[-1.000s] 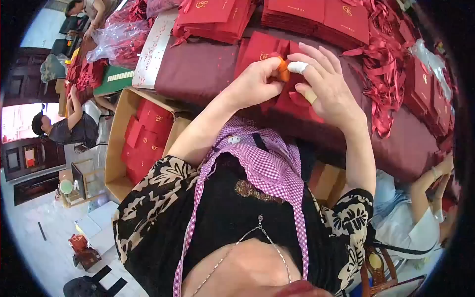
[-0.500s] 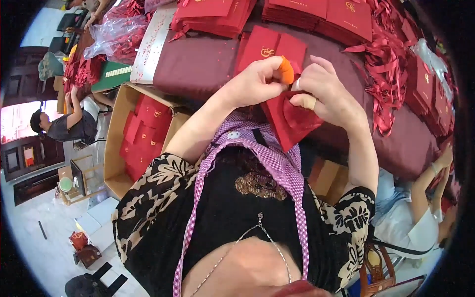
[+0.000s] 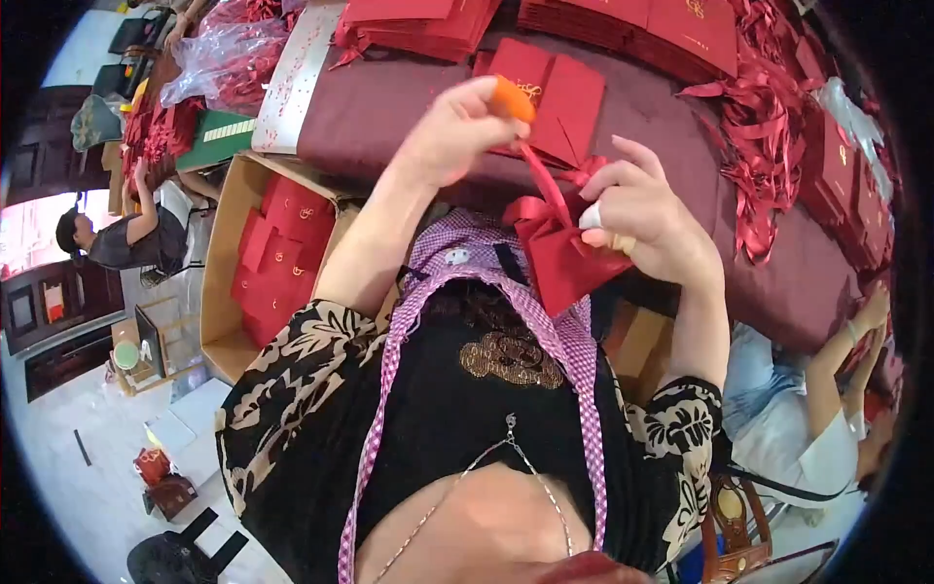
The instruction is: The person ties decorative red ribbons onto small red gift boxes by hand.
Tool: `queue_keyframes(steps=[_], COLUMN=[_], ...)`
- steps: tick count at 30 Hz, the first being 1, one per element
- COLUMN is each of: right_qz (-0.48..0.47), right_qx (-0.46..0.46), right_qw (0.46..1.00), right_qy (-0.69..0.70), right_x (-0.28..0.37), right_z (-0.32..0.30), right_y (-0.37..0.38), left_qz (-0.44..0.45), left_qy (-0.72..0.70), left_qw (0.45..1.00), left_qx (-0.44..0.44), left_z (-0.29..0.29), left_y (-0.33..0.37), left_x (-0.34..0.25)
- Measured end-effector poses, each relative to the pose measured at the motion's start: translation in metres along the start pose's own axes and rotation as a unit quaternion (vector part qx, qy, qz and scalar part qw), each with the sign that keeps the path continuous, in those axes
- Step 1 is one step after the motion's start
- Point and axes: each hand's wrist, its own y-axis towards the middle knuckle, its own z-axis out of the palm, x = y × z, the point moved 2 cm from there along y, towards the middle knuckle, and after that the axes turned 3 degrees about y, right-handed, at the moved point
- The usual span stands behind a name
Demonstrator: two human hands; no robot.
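My left hand (image 3: 449,133), with an orange cover on one finger, pinches the upper end of a red satin ribbon (image 3: 548,182). Stretched slantwise, the ribbon runs down to a small red gift bag (image 3: 561,270) just in front of my apron. My right hand (image 3: 654,222) grips that bag near its top, with pale tape around its fingers. More ribbon is looped at the top of the bag, partly behind my right fingers. Just beyond my hands, a flat red bag (image 3: 555,97) with gold lettering lies on the table.
A dark red cloth covers the table (image 3: 389,117). Stacked red bags (image 3: 623,34) line its far side, and loose ribbons (image 3: 759,175) hang at the right. An open cardboard box (image 3: 226,263) of red bags stands at my left. Other people sit at both sides.
My left hand has moved left and up from the bag, drawing the ribbon out taut. My right hand has shifted slightly down and right, and the bag has come a little nearer.
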Motion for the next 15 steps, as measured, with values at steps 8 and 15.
queue_keyframes(steps=[8,15], right_qz=[0.054,0.063], right_qx=[-0.104,-0.208], right_qw=[0.988,0.967], right_qy=[-0.1,-0.136], right_x=[-0.005,-0.003], right_z=[0.002,0.01], right_y=[-0.01,0.004], left_qz=[-0.003,-0.105], left_qy=[0.204,0.092], left_qw=[0.969,0.986], left_qx=[-0.138,0.095], left_z=[-0.018,0.012], left_y=[-0.015,-0.046], left_x=[0.001,0.032])
